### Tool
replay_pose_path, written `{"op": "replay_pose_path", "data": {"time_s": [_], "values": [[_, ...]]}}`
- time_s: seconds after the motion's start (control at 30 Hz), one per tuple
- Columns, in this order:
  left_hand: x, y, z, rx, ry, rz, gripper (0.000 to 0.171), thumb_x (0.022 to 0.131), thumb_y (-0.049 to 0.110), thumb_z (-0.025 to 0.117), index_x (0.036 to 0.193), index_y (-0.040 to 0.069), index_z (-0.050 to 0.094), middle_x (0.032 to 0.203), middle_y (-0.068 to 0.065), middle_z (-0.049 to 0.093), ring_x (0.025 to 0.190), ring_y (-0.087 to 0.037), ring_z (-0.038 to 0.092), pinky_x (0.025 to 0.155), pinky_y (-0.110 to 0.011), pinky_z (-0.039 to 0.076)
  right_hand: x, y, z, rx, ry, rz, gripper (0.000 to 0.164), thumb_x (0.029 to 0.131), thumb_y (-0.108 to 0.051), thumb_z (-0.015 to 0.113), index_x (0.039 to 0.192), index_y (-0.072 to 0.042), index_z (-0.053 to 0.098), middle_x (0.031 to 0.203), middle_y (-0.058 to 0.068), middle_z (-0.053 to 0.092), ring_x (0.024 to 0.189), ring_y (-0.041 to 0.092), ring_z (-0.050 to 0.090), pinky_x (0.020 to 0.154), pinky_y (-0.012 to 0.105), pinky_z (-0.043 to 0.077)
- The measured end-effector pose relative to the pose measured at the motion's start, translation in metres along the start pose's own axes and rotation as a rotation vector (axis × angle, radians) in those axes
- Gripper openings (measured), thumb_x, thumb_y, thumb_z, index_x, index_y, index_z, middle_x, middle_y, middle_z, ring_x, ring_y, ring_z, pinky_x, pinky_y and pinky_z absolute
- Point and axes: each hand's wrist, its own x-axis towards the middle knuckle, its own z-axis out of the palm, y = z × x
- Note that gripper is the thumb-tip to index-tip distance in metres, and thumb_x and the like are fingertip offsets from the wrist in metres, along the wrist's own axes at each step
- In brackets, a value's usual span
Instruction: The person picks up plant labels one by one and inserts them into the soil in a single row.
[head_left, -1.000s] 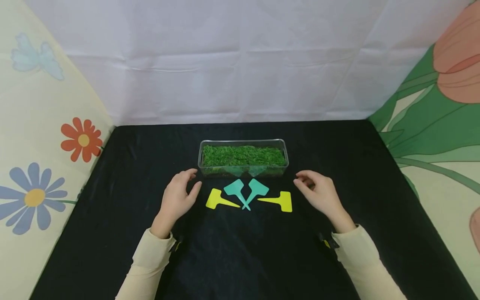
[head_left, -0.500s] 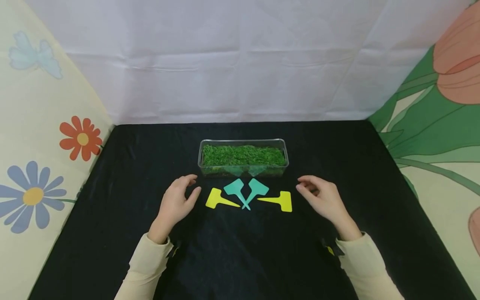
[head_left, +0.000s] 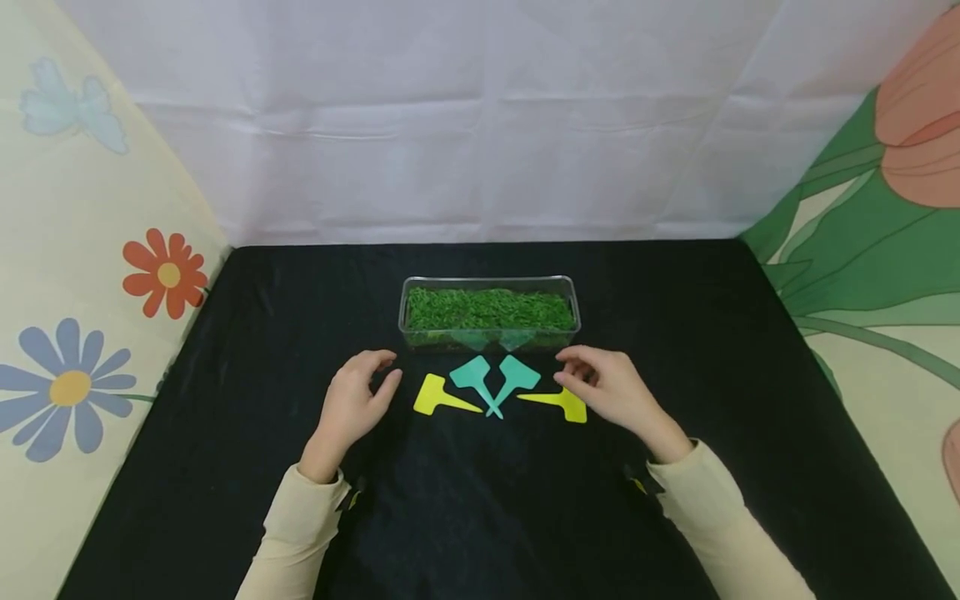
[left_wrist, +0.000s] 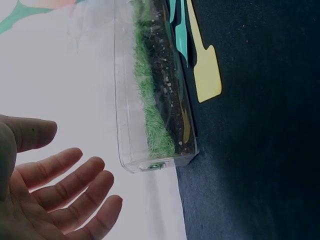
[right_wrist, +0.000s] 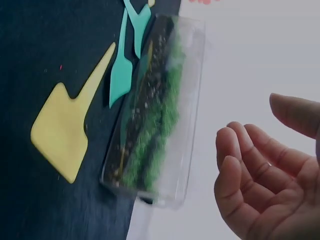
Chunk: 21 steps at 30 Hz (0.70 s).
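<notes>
A clear plastic box (head_left: 489,337) holds green grass (head_left: 491,309) over dark soil (left_wrist: 167,75). In front of it two teal plant labels (head_left: 471,375) lie with their pointed stems crossed. A yellow plant label (head_left: 432,395) lies to their left, and a second yellow plant label (head_left: 573,406) to their right. My left hand (head_left: 354,402) is left of the left yellow label, its fingers loosely bent and holding nothing. In the head view my right hand (head_left: 611,387) overlaps the right yellow label's top corner. Its fingers are loosely curled, and the right wrist view shows nothing in them.
Black cloth (head_left: 450,517) covers the table. A white cloth backdrop (head_left: 480,125) stands behind it, with flower-printed panels (head_left: 71,292) along the left and right sides.
My right hand has shifted left, from beside the right yellow plant label to over its edge. The left hand has stayed almost in place. The labels and box have not been moved.
</notes>
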Motion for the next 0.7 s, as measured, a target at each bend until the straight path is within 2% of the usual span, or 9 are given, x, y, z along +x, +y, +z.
{"op": "replay_pose_path", "data": {"time_s": [0.17,0.47,0.7], "values": [[0.000,0.001,0.001,-0.008,-0.007,-0.006,0.024,0.084,0.012,0.063,0.105,-0.001,0.063,0.097,-0.012,0.063,0.088,-0.026,0.059,0.072,-0.042,0.048,0.013,-0.008,0.013,-0.034,-0.076,-0.042,0.022,0.083,-0.012,0.066,0.102,-0.001,0.064,0.076,-0.004,0.060,0.063,0.006,0.055,0.057,0.025,0.046],[-0.001,0.003,0.000,-0.014,-0.013,-0.006,0.023,0.085,0.012,0.063,0.104,-0.001,0.063,0.096,-0.012,0.063,0.087,-0.025,0.059,0.072,-0.041,0.048,0.031,-0.016,0.037,-0.132,-0.191,-0.105,0.023,0.082,-0.016,0.067,0.100,-0.001,0.065,0.075,-0.002,0.060,0.056,0.003,0.049,0.055,0.023,0.044],[0.000,0.003,0.002,-0.021,-0.040,-0.018,0.024,0.086,0.013,0.061,0.106,-0.001,0.063,0.098,-0.012,0.063,0.088,-0.025,0.058,0.074,-0.041,0.048,0.042,-0.020,0.055,-0.206,-0.281,-0.104,0.020,0.081,-0.016,0.069,0.096,-0.003,0.067,0.073,-0.001,0.059,0.055,0.006,0.049,0.055,0.025,0.044]]}}
